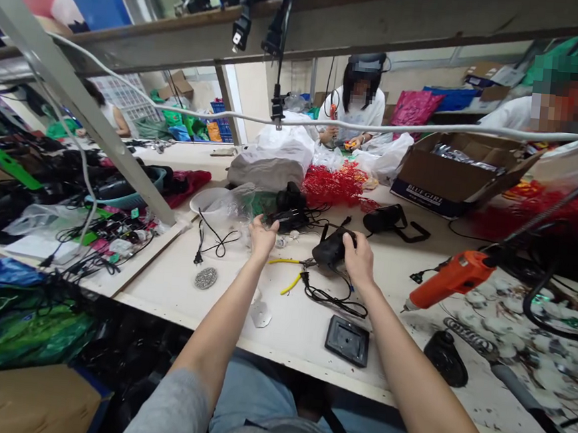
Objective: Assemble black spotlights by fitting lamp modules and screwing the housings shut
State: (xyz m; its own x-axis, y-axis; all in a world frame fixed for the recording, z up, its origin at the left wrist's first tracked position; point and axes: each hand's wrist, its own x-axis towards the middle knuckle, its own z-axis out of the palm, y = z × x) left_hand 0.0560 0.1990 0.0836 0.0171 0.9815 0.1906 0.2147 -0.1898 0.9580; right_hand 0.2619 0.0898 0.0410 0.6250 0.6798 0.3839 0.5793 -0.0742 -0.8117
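Note:
My right hand (359, 257) grips a black plastic housing (330, 248) above the white table. A black cord (335, 301) lies looped just below it. My left hand (262, 236) is raised with its fingers apart, beside a pile of black plugs and cords (289, 215). Between my hands, yellow-handled pliers (289, 262) rest on the table. A round metal scrubber (206, 278) lies left of my left forearm. Between my forearms is a square black tray-like part (348, 341).
An orange electric screwdriver (451, 279) hangs at the right, near many small white parts (520, 328). Behind are red wires (334, 183), an open cardboard box (447, 175) and a white bowl (210, 200). A metal post (92, 104) slants down at the left. People sit across the table.

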